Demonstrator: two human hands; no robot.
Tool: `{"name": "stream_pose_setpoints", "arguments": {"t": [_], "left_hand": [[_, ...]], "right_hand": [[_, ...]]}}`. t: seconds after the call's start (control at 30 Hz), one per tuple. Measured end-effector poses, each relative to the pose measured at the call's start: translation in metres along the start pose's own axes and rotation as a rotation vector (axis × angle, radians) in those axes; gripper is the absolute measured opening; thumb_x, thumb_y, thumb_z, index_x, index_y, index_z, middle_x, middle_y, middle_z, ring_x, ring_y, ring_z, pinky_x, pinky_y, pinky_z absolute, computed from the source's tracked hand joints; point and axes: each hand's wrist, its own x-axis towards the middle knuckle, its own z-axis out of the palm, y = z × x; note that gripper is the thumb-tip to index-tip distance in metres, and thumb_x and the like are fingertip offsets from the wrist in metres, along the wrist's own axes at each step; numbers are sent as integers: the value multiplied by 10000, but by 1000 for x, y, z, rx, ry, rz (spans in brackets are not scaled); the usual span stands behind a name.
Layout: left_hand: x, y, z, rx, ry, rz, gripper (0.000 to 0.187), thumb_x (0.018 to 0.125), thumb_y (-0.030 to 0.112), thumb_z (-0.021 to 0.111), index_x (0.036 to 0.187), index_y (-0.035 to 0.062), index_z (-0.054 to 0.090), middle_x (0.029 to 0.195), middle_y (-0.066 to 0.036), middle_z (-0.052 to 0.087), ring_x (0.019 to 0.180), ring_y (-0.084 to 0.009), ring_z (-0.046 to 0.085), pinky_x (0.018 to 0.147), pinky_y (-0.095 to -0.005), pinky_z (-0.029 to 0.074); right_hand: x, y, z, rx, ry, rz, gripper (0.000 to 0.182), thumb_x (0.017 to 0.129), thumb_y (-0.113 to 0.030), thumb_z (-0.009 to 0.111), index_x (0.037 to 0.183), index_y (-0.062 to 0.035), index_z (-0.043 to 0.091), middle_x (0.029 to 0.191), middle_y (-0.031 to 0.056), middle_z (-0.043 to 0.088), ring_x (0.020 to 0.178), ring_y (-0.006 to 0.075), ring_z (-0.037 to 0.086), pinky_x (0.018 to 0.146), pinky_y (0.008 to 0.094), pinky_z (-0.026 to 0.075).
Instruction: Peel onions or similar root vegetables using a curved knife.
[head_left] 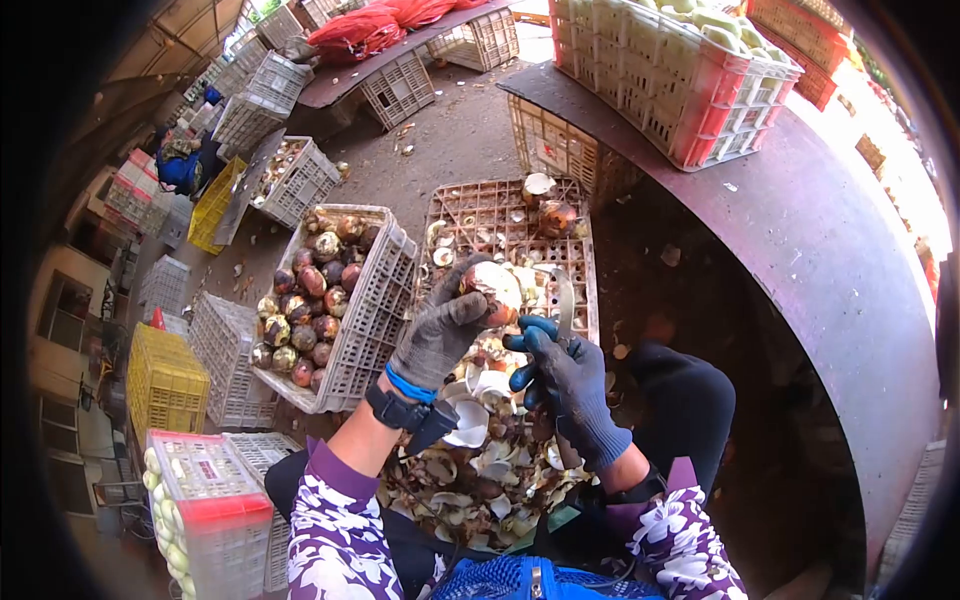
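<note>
My left hand [445, 325], in a grey glove, grips a round, partly peeled brown-and-white bulb [495, 292]. Its upper side shows pale flesh and brown skin remains lower down. In my right hand [570, 375], wearing a dark blue glove, is a knife [566, 305] with its blade pointing up, just right of the bulb. The handle is hidden by the fingers. Beneath both hands lies a heap of peelings [490, 475], pale and brown. Behind them is an upturned plastic crate [470, 205] with scraps and two bulbs [556, 218] on it.
To the left, a tilted crate [385, 290] holds several brown bulbs [320, 290]. A crate of pale green produce [670, 80] stands on the curved table [800, 230] at right. Yellow crates [167, 380] and a red-and-white crate [215, 500] line the far left.
</note>
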Motion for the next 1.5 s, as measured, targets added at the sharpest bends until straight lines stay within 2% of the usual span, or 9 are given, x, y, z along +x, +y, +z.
{"name": "stream_pose_setpoints", "arguments": {"t": [0.17,0.3,0.47,0.6,0.63,0.77,1.03,1.43,1.5], "left_hand": [[-67,4,8,205,73,61,724,794,344,736,1353,27,404,1211,-101,520,1124,-205,515,984,-333,422],[-94,16,11,446,156,67,793,785,432,729,1359,14,377,1201,-109,518,1082,-187,534,918,-308,472],[-104,12,-6,143,149,54,698,817,333,720,1343,12,390,1221,-145,524,1102,-238,555,921,-365,493],[-107,-4,-30,-114,171,58,617,849,260,685,1348,36,399,1245,-162,524,1140,-278,545,973,-437,466],[-108,-2,-28,-172,174,59,604,854,248,678,1349,42,400,1250,-160,521,1141,-279,544,980,-442,459],[-112,2,-35,-301,155,97,504,870,187,642,1297,7,444,1198,-140,574,1116,-289,563,1003,-461,439],[-113,3,-35,-364,111,200,453,890,120,600,1300,0,449,1174,-128,605,1113,-259,584,978,-451,472],[-111,-13,-43,-557,219,120,597,865,302,658,1298,-28,414,1208,-180,562,1118,-312,567,972,-470,480],[-110,-10,-34,-392,227,147,587,863,289,663,1298,-19,418,1188,-176,565,1105,-309,570,967,-469,480]], "right_hand": [[-14,15,17,-190,-134,0,324,933,-234,588,1160,-3,601,767,52,652,539,58,565,421,202,402],[-16,27,27,-261,-151,-73,313,922,-219,611,1146,1,612,717,28,627,537,58,549,454,213,414],[-5,42,32,-348,-191,-234,285,915,-177,623,1114,27,624,747,13,624,601,41,560,524,211,442],[10,53,32,-556,-202,-443,268,887,-152,647,1108,-1,637,873,94,682,696,111,608,612,292,491],[10,52,30,-691,-241,-458,337,873,-159,639,1178,-26,590,926,151,666,729,220,651,648,365,511],[-6,38,32,-1303,-289,-618,478,857,-213,592,1286,-64,444,969,160,614,793,363,632,670,451,511],[-15,41,39,-1595,-304,-557,499,871,-280,580,1287,-47,435,988,136,591,867,311,630,684,414,512],[-13,47,33,-1781,-261,-605,539,837,-170,559,1314,21,397,943,160,581,803,291,641,643,399,513],[-13,48,35,-1806,-260,-589,502,845,-162,550,1289,28,415,950,171,586,786,302,642,649,403,513]]}}
